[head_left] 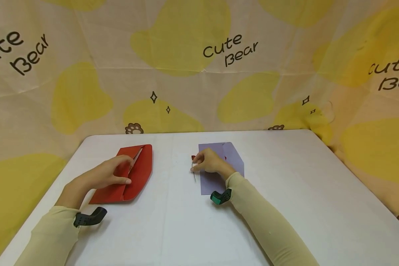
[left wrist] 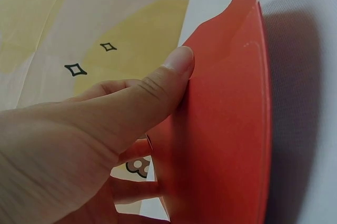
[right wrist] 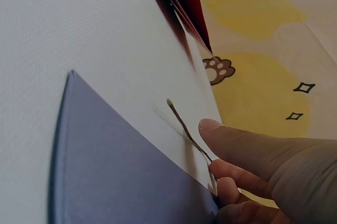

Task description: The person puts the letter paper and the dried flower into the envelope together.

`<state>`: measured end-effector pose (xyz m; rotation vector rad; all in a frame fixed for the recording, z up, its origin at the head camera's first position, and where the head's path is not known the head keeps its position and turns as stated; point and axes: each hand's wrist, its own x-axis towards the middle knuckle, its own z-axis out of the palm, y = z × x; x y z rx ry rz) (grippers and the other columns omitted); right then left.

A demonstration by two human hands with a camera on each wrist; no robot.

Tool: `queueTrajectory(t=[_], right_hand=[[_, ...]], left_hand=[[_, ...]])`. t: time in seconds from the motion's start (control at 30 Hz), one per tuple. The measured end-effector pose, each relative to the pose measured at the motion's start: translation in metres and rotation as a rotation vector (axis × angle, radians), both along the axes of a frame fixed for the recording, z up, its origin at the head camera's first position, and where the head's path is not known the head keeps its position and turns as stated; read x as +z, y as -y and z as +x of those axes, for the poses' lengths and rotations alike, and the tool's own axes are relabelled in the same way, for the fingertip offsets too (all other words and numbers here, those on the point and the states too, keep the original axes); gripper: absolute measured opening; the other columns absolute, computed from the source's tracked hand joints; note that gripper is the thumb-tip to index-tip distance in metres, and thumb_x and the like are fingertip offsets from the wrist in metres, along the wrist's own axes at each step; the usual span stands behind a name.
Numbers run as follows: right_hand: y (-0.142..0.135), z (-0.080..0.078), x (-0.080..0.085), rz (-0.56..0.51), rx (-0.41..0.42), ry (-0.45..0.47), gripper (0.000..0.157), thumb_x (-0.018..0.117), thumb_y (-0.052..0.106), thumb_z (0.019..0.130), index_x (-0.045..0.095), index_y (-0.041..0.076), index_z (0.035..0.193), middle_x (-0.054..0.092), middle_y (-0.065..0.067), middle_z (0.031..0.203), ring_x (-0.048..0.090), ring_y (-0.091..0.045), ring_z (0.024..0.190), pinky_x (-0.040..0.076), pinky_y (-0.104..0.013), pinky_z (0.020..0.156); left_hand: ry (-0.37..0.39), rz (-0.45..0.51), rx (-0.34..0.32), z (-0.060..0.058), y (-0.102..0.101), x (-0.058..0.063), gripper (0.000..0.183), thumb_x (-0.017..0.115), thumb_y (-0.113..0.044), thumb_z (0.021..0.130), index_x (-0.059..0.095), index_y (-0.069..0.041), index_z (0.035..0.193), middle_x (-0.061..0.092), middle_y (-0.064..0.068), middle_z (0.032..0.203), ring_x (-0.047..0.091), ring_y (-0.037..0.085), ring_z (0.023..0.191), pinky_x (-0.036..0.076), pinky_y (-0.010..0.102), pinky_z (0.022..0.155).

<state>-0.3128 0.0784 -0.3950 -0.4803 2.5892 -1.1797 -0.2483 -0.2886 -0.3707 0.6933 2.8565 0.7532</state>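
On the left of the white table lies a red envelope (head_left: pixel 140 181), its pocket edge lifted so that a pale slit shows. My left hand (head_left: pixel 108 173) grips it at that edge. In the left wrist view the thumb (left wrist: pixel 176 71) lies along the red paper, with the other fingers partly hidden behind it. My right hand (head_left: pixel 208 161) pinches a small red flower by its thin brown stem (right wrist: pixel 181 121), over the left side of a purple envelope (head_left: pixel 212 184). The flower's red head (head_left: pixel 193 157) is mostly hidden by the fingers.
Another bit of red (head_left: pixel 225 158) shows beside the right hand, on the purple envelope. The white table (head_left: pixel 173 221) ends at the back against a yellow patterned cloth (head_left: pixel 186 48). A dark wrist device (head_left: pixel 90 217) sits on the left sleeve, another (head_left: pixel 221 197) on the right.
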Motion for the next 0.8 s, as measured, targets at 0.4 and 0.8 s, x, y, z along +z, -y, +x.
queueTrajectory(t=[0.4, 0.8], right_hand=[[0.006, 0.005, 0.000, 0.109, -0.067, -0.063, 0.035, 0.089, 0.029, 0.077, 0.075, 0.007, 0.101, 0.060, 0.000, 0.088, 0.053, -0.014, 0.083, 0.040, -0.023, 0.069], [0.011, 0.008, 0.000, 0.199, -0.088, -0.085, 0.027, 0.087, 0.022, 0.078, 0.073, 0.015, 0.100, 0.058, 0.002, 0.085, 0.054, -0.015, 0.079, 0.039, -0.026, 0.069]], left_hand=[[0.012, 0.011, 0.004, -0.001, 0.000, -0.001, 0.052, 0.084, -0.028, 0.082, 0.055, -0.007, 0.121, 0.060, 0.012, 0.120, 0.051, 0.035, 0.117, 0.046, 0.062, 0.103], [0.004, 0.000, 0.001, 0.001, 0.000, 0.000, 0.052, 0.084, -0.029, 0.082, 0.056, -0.007, 0.119, 0.060, 0.011, 0.119, 0.051, 0.035, 0.117, 0.046, 0.062, 0.103]])
